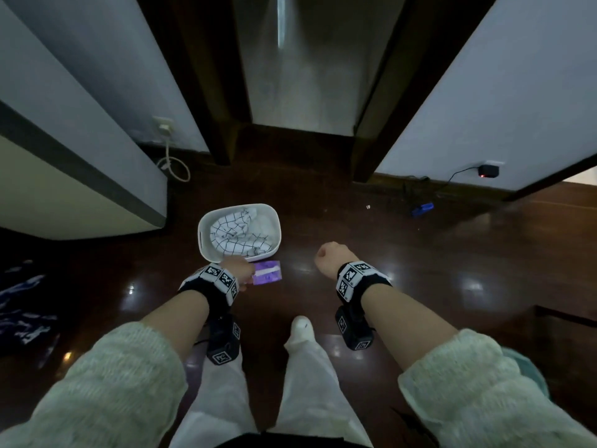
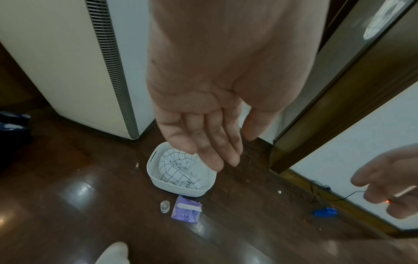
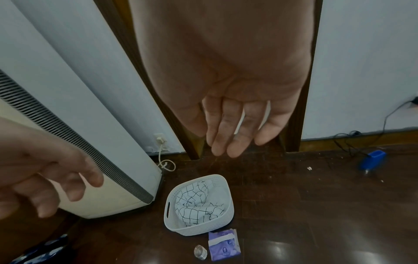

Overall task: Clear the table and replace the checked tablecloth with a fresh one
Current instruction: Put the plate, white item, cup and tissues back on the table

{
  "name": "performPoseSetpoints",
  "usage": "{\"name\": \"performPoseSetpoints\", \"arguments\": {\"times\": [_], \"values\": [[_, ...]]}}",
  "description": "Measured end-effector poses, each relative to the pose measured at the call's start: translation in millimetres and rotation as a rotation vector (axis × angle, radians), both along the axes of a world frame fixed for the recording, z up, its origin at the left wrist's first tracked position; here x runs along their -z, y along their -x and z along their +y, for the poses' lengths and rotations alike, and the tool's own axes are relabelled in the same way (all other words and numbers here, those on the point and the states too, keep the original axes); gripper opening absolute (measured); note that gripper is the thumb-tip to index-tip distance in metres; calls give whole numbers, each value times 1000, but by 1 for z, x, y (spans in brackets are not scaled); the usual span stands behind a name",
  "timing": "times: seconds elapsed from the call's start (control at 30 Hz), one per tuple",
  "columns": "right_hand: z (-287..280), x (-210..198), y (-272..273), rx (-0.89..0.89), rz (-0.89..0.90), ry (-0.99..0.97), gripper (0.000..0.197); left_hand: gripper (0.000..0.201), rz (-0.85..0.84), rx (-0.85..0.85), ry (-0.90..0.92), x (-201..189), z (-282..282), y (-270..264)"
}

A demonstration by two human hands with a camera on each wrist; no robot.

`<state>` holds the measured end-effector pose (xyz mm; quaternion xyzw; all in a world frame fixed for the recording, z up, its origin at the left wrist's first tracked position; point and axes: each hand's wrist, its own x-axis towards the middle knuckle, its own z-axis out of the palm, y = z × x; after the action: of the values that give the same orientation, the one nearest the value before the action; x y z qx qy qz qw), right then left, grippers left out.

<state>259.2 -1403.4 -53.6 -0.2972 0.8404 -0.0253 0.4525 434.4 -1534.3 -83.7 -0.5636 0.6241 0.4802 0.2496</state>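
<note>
**Checked cloth in the basket, both hands free above the floor**

We are looking down at a dark wooden floor [image 1: 420,286], standing in front of a doorway. At twelve o'clock from our feet sits a white basket [image 1: 203,236], and the checked tablecloth [image 1: 239,236] lies crumpled inside it, white with thin black lines. At six o'clock from the basket, just beside its near wall, a purple tissue packet [image 2: 186,211] lies flat on the floor. A small clear glass [image 2: 165,206] stands at nine o'clock from the packet, close to it.

Our left hand [image 2: 203,135] hangs above the basket with fingers straight and relaxed, palm bare, holding nothing. Our right hand [image 3: 237,125] hangs at three o'clock from the left, well apart from the basket, fingers also loose and straight, holding nothing.

A tall white appliance [image 3: 74,142] with a ribbed grille stands at ten o'clock from the basket, and a small blue object [image 3: 372,159] lies by the wall at two o'clock.

We judge that the old cloth is already off the worktop and put away in the basket. The worktop itself is out of sight, so we cannot tell whether it is bare. No fresh cloth shows anywhere; fetching and spreading one appears to be what is left.
</note>
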Motion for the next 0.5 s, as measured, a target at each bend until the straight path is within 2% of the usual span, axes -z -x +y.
{"name": "performPoseSetpoints", "arguments": {"times": [0.17,0.33,0.5], "values": [[-22,28,-30,129,-23,-19,32,18,-57,79,-13,28,-44,-32],[-36,60,-60,243,-47,3,30,22,-166,262,-36,57,-78,-71],[-38,103,-70,301,-92,-30,30,27,-227,349,-31,100,-95,-74]]}}
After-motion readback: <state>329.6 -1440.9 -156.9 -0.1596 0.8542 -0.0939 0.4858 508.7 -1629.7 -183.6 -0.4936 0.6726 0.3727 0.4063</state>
